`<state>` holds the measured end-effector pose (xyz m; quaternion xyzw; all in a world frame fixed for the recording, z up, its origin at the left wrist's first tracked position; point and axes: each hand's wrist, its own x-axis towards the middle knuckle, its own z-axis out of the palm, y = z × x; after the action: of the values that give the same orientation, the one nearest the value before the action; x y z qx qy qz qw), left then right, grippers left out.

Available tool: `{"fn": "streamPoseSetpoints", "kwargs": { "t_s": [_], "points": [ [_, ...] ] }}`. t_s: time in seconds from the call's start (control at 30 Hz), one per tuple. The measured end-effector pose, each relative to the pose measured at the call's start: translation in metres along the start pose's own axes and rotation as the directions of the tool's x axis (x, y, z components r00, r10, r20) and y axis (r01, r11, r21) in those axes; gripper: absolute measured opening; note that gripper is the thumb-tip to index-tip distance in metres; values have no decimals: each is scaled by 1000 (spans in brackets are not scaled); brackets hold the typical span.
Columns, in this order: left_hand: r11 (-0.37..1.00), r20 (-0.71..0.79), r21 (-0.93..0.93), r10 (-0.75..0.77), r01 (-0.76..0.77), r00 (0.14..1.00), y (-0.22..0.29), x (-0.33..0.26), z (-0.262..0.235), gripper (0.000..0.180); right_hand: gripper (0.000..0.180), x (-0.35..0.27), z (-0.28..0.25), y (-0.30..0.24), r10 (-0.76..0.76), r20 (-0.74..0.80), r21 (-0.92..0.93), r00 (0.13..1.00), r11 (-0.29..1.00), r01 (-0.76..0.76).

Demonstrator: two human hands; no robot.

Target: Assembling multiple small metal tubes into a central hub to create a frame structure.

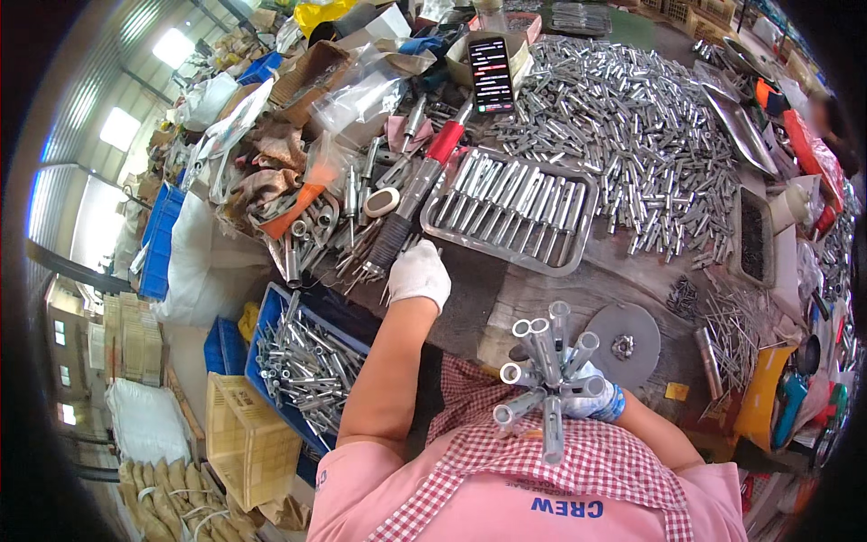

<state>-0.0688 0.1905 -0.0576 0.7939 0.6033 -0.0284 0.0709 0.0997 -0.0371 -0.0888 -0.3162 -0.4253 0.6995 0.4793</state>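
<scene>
My left hand (419, 275), in a white glove, is at the bench's near edge beside a tool with a ribbed black grip and red collar (397, 230). Its fingers are curled; whatever they hold is hidden. Thin dark rods (361, 257) lie close by. At my chest, my gloved right hand (591, 394) is closed around a bundle of several shiny metal tubes (547, 361), whose open ends fan out in different directions. The tubes cover most of that hand's fingers. A clear tray (564, 269) beyond my left hand holds a row of slim metal tubes.
A large heap of metal tubes (632, 135) covers the far bench. A phone (490, 77) stands upright behind the tray. Right of the bundle is a grey disc (632, 330). A blue crate (257, 361) of tubes sits at lower left, near a yellow crate (239, 443).
</scene>
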Motion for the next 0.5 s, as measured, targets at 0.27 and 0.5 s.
{"fn": "streamPoseSetpoints", "kwargs": {
  "t_s": [0.27,0.5],
  "points": [
    [290,-117,-943,176,-165,977,6,-28,-58,45,75,2,-3,4,-5,96,-57,995,998,11],
    [-364,-519,-825,186,-432,834,43,-67,-95,57,62,1,-2,7,41,84,-379,996,925,-6]
  ]
}}
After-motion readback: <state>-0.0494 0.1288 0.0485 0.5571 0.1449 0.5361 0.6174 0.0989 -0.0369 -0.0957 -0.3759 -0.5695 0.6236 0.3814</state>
